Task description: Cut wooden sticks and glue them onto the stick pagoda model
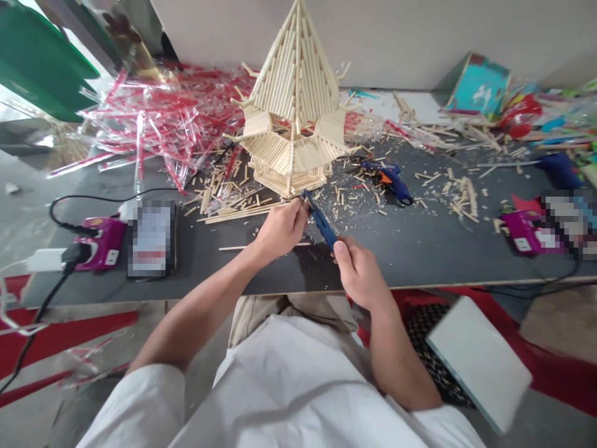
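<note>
My right hand (360,270) is wrapped round the handles of blue-handled pliers (323,223), whose dark head points up and to the left. At that head, my left hand (282,225) is closed in a pinch; whatever sits between its fingertips is hidden or too small to name. Just beyond both hands stands a model pagoda (293,152) of pale wooden sticks, with a tall pointed roof and a flared lower tier. A single thin stick (233,248) lies on the dark table under my left wrist, and longer sticks (242,213) lie together left of the model.
Red-and-clear plastic wrappers (172,118) are heaped at the back left. A blue glue gun (394,182) lies right of the model among cut stick pieces. A phone (152,239) and purple power strip (103,242) with cables are at left; another purple strip (532,231) is at right.
</note>
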### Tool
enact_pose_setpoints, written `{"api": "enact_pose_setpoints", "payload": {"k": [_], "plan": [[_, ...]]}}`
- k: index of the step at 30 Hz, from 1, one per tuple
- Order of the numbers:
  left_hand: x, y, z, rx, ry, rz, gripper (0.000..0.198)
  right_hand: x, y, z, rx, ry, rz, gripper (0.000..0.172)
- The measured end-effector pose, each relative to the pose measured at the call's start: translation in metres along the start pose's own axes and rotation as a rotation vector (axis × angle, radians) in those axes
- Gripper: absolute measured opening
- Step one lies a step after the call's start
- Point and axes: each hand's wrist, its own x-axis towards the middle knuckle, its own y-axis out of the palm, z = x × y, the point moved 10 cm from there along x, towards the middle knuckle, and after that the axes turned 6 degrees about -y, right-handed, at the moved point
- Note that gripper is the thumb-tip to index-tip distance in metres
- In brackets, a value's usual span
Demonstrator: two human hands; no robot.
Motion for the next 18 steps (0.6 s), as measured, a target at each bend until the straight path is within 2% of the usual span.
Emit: {"api": "enact_pose_setpoints", "payload": {"k": [7,13,18], "plan": [[-0.0001,-0.0004,0.0008,0.037,-0.006,-0.018,0.027,0.0022,0.0005,-0.0008,0.010,-0.002,-0.007,0.044],[-0.0005,-0.0005,0.0013,0.031,0.004,-0.017,0.027,0.0024,0.0016,0.0013,-0.067,-0.026,-0.053,0.042],[0.0000,-0.0001,-0.0009,0.024,0.012,-0.008,0.028,0.0038,0.0021,0.0005,-0.097,-0.045,-0.039,0.042]]}}
